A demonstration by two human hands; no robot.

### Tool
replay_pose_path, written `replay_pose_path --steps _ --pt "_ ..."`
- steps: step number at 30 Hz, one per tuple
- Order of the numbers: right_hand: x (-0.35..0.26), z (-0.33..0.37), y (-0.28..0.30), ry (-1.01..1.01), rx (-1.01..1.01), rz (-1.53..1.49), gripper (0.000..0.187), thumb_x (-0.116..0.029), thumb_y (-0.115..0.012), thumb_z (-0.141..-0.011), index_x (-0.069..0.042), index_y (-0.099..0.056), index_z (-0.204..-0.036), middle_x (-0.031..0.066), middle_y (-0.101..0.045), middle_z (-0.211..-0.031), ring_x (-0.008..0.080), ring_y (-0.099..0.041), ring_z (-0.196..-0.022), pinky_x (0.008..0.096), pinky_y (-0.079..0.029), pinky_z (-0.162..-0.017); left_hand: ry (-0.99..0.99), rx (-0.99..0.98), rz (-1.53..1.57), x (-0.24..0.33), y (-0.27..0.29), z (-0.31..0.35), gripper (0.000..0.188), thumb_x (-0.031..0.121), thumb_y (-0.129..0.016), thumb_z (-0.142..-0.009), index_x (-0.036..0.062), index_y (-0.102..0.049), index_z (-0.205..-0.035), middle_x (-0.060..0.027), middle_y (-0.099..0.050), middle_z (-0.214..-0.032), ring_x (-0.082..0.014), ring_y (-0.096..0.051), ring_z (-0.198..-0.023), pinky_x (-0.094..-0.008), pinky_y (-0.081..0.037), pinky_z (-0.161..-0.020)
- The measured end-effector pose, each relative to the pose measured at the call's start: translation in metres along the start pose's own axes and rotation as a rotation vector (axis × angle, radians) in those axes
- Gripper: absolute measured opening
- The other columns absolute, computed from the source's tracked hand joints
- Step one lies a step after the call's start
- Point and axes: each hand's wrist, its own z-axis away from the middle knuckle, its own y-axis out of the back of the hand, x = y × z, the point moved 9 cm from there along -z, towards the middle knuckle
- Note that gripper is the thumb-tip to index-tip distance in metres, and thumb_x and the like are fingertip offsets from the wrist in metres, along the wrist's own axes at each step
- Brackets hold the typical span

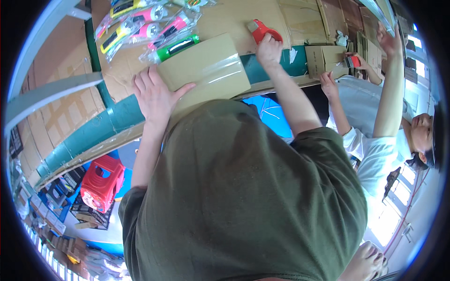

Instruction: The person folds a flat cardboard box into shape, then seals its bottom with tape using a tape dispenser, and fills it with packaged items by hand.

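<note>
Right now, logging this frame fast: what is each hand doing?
Left hand: open, flat on the taped cardboard box.
Right hand: closed on the red tape dispenser.

One taped box (pixel 206 70), one red tape gun (pixel 260 31), about six bagged torches (pixel 150 28), one red stool (pixel 101 182), two people.

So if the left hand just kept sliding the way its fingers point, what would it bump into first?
Most likely the bagged flashlights. The left hand lies flat beside the taped cardboard box, fingers pointing up the table toward that pile; the green flashlight lies slightly to the side. Depth is unclear.
</note>
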Motion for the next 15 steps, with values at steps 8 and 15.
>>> replay_pose_path --steps 8,15 --pt "-0.051 0.005 -0.001 -0.158 -0.061 -1.119 0.050 -0.033 -0.053 -0.097 0.001 -0.044 -0.132 0.0282 -0.047 -0.131 0.0426 -0.043 -0.125 0.0508 -0.033 -0.107 0.065 -0.057 -0.012 -0.019 -0.016 0.002 0.057 0.043 -0.061 -0.090 -0.0028 -0.051 -0.123 -0.0210 -0.054 -0.114 -0.0390 -0.048 -0.110 -0.0495 -0.034 -0.100" --pt "-0.134 0.038 0.070 0.148 -0.476 -1.810 0.075 -0.053 -0.036 -0.102 -0.002 -0.016 -0.154 0.0198 -0.016 -0.160 0.0291 -0.014 -0.149 0.0370 -0.013 -0.121 0.127 0.084 0.261 -0.018 0.000 -0.002 0.041 0.030 -0.057 -0.095 -0.0016 -0.051 -0.121 -0.0231 -0.049 -0.127 -0.0395 -0.046 -0.118 -0.0483 -0.032 -0.103"
